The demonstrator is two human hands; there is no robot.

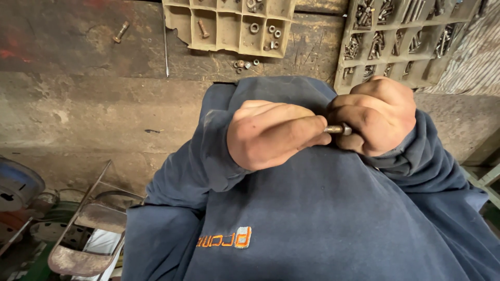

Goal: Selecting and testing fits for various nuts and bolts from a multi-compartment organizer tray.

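Up close against the chest, right over the dark blue sweatshirt point(323, 208): left hand point(273, 132) and right hand point(377, 114) pulled together, nearly touching. Between them, a short threaded bolt point(336, 128), lying roughly level, with a nut point(347, 129) sitting on it at the right-hand end. Left fingers curled closed, fingertips pinching the bolt's left end. Right fingers also curled into a loose fist around the nut end; exactly which fingertips are on the nut, hard to tell, since it's tucked into the curl. Both sleeves bunched up at the wrists.

Further out, on the worn, scratched-up workbench point(78, 104): a beige compartment tray point(229, 26), mostly bare, a lone bolt in one cell and a few nuts and washers scattered in others, one corner of the tray broken off. Just below its front edge, a small cluster of loose nuts point(245, 64) right on the bench. To the right of that, a second organizer tray point(401, 39) packed with bolts and screws, set at a slight angle. Way off top left, one stray bolt point(121, 32) lying by itself, well apart from everything else. Also a thin metal rod point(165, 47) lying near the beige tray's broken corner.

Down at bottom left, a rusty folding chair point(86, 229).
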